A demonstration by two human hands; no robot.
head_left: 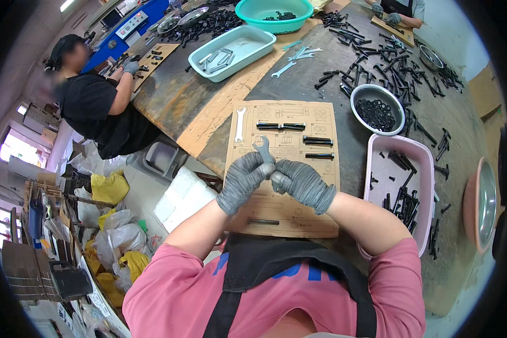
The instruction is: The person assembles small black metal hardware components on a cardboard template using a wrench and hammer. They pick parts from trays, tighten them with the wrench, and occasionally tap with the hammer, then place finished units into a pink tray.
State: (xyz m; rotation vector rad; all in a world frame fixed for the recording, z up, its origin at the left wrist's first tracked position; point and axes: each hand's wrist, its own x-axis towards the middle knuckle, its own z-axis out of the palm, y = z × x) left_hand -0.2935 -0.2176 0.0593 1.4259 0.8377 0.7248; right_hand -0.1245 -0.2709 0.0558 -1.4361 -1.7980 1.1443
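An open-end wrench (262, 147) is held up in front of me, its jaw pointing away. My left hand (245, 179), in a grey knit glove, is closed around the wrench's shank. The gloved fingers of my right hand (305, 185) pinch at its lower end, which they mostly hide. Beneath both hands lies a brown cardboard sheet (315, 219) printed with outlines. A second wrench (240, 125) rests at its upper left. Black bolts (280, 127) lie across its upper middle, with shorter bolts (318, 140) on the right and a dark rod (263, 222) near the front edge.
A pink tray (369, 186) of black bolts stands right of the sheet, behind it a metal bowl (401, 127) of black nuts or washers. Loose bolts (394, 67) cover the far right. Farther back are wrenches (284, 69), a pale-green tray (231, 69) and a person (96, 107) at left.
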